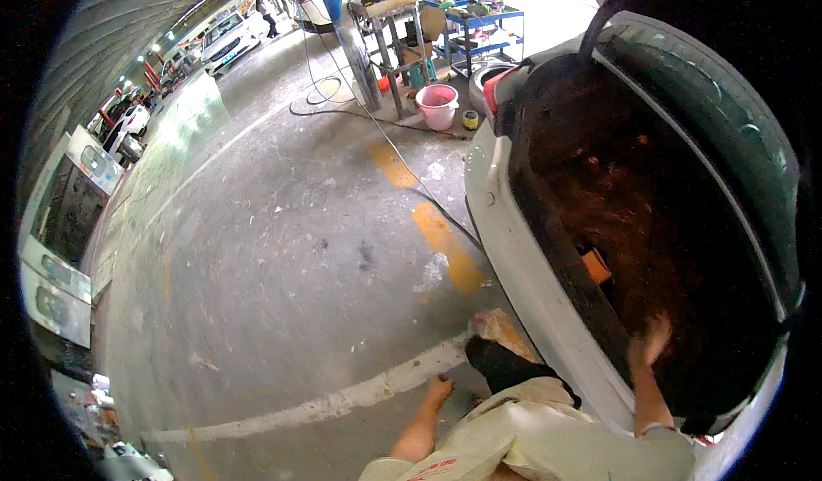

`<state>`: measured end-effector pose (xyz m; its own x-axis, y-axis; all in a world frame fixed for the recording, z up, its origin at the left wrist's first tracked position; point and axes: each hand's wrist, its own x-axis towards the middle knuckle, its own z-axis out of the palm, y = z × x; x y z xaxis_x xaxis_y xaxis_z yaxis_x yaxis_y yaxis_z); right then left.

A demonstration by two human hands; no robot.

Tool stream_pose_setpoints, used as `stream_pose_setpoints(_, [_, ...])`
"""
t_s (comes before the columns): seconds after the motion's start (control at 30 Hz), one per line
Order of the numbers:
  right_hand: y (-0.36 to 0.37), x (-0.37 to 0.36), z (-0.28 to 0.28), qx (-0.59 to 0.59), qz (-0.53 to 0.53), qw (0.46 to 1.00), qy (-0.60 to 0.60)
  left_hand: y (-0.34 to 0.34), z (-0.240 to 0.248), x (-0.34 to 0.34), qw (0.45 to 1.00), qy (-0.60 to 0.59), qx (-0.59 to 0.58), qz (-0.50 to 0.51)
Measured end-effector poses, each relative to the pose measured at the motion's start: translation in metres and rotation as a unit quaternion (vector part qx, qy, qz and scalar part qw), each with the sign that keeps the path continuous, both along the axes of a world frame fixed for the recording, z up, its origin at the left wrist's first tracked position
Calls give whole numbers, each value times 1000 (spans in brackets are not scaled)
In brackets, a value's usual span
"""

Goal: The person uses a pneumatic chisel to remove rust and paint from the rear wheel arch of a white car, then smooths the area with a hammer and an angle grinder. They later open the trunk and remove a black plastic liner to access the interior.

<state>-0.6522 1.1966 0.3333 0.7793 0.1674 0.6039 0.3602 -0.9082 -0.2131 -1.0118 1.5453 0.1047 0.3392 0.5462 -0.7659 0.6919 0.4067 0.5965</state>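
Note:
My right hand [652, 340] reaches over the rear sill into the open trunk of a pale car [548, 262]. It is a little blurred, its fingers look stretched out, and I see nothing in it. Deeper in the dark trunk [638, 215] lies an orange, flat-sided object [596, 266], apart from the hand; its kind cannot be made out. At my left side, above the floor, hangs my left hand [440, 388] with curled fingers. Whatever it may hold is hidden. The raised tailgate [728, 95] stands at the far right.
A pink bucket [437, 107] stands near a metal post [347, 40], beside a blue tool cart [484, 31] and a tyre [492, 83]. A cable [411, 168] runs over the floor to the car. Loose car doors [64, 215] stand at left; a white car [229, 42] is farther off.

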Motion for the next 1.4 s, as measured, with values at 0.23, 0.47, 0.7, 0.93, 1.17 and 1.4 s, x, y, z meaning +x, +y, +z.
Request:
stream_pose_setpoints(0.23, [341,32,-107,-175,444,722,501,165,34,7,995,-71,66,-35])
stream_pose_setpoints(0.47, [629,89,-81,-281,441,710,472,290,90,31,952,100,-28,288])
stream_pose_setpoints(0.7, [749,192,-82,-123,524,669,513,453,56,166,988,140,-30,61])
stream_pose_setpoints(0.93, [768,388,-120,-56,170,777,603,685,52,333,967,178,32,-180])
stream_pose_setpoints(1.17, [786,493,-89,49,-143,751,642,948,157,673,915,24,391,-95])
stream_pose_setpoints(1.4, [788,689,-136,7,63,773,632,821,188,935,856,-287,259,-343])
